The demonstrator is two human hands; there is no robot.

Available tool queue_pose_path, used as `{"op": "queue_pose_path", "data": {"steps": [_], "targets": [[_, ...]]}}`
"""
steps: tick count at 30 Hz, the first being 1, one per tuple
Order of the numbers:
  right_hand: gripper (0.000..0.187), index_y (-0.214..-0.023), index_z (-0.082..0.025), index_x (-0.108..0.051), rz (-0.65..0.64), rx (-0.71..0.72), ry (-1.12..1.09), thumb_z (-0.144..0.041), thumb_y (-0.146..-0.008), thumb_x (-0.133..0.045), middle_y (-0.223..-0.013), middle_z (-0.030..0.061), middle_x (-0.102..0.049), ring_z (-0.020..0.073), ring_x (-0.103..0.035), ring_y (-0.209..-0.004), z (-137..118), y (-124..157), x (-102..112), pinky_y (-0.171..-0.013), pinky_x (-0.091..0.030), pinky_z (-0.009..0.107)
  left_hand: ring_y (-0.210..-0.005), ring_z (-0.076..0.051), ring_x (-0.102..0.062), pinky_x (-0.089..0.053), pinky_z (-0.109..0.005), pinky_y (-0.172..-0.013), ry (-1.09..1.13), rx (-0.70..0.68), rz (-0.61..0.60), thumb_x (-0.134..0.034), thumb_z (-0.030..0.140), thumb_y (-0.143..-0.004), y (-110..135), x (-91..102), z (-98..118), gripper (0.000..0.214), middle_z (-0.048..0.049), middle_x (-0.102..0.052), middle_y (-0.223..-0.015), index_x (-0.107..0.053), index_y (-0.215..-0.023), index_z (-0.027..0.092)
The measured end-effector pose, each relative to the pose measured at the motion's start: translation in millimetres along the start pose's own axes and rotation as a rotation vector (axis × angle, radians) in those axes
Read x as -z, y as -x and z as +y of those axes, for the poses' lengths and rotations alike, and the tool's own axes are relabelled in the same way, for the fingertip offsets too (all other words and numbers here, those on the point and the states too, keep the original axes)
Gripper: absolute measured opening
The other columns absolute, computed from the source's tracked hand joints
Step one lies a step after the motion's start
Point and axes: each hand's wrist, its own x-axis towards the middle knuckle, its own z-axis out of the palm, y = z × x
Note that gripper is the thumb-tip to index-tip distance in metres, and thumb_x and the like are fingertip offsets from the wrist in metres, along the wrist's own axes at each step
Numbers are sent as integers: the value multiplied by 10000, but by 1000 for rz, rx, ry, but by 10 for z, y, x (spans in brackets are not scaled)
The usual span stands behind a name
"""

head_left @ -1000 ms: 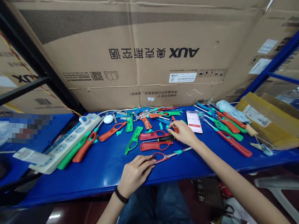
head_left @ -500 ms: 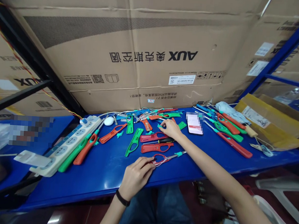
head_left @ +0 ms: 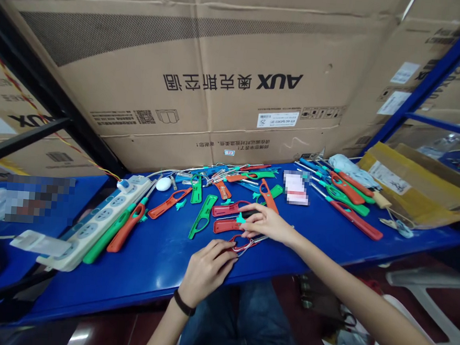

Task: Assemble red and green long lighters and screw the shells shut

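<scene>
Near the front edge of the blue table, my left hand (head_left: 207, 271) is closed on a red lighter shell (head_left: 242, 241) with white wires and a metal tube. Just above it, my right hand (head_left: 268, 225) pinches a small teal plastic piece (head_left: 241, 218) between thumb and fingertips. Behind the fingers lie red shell halves (head_left: 223, 210), partly covered by my right hand. A green shell half (head_left: 203, 218) rests to the left, with an orange one (head_left: 169, 203) beyond it. Another orange shell (head_left: 268, 196) is just behind my right hand.
A white power strip (head_left: 88, 231) runs along the left, with assembled lighters (head_left: 127, 229) beside it. At the back is a pile of metal tubes and wires (head_left: 217, 176). Several long lighters (head_left: 355, 218) and a yellow-taped carton (head_left: 418, 185) sit right of a phone (head_left: 296, 189). Cardboard stands behind.
My right hand has come nearer, from the parts at the back to just above the red shell, carrying the teal piece. My left hand stays on the shell. The view has shifted slightly.
</scene>
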Motion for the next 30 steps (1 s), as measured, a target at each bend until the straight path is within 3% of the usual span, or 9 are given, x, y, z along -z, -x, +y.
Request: {"op": "queue_pose_path", "data": {"steps": [3,7,14,19,25,30], "targets": [[518,-1089,-189,-554,-26,-5,-11,-380,-664,-778,-685,-39,-661,188,-720,-703,53,91,-54,-678,-597,302,-927,-172,-638,-547,-289,-793,-6,10,-9,-582,230,-875,-5,4,11,104,-43,-694,-992,-671,-927,217],[450,-969,-157,-595,-44,-26,-27,-456,-672,-753,-736,-4,-673,173,-712,-717,111,101,-98,-716,-590,307,-922,-184,-639,-537,-299,-791,7,30,12,-609,247,-862,-23,40,29,111,-41,-699,-985,-672,-950,224],[443,-915,-164,-575,-63,-42,-55,-515,-689,-723,-679,-19,-662,149,-693,-697,112,132,-250,-679,-577,283,-893,-183,-639,-517,-299,-792,168,231,219,-702,264,-791,-39,80,113,245,-42,-694,-936,-632,-1018,206],[439,-796,-182,-502,26,-38,-88,-515,-652,-750,-628,-31,-661,140,-690,-654,168,136,-357,-644,-561,257,-832,-168,-639,-508,-296,-761,181,327,345,-644,226,-839,-55,13,198,80,-26,-690,-863,-655,-918,213],[440,-813,-183,-501,36,-14,-55,-534,-670,-725,-661,-15,-672,160,-700,-704,208,161,-317,-648,-563,265,-819,-161,-645,-506,-290,-762,176,323,315,-601,211,-866,-62,6,159,87,-21,-698,-860,-674,-912,220],[297,-920,-181,-578,100,160,223,-414,-766,-679,-847,41,-700,175,-691,-785,208,228,-247,-667,-564,275,-797,-158,-630,-498,-285,-742,117,312,307,-618,215,-857,-63,16,139,63,-20,-695,-833,-673,-887,214]]}}
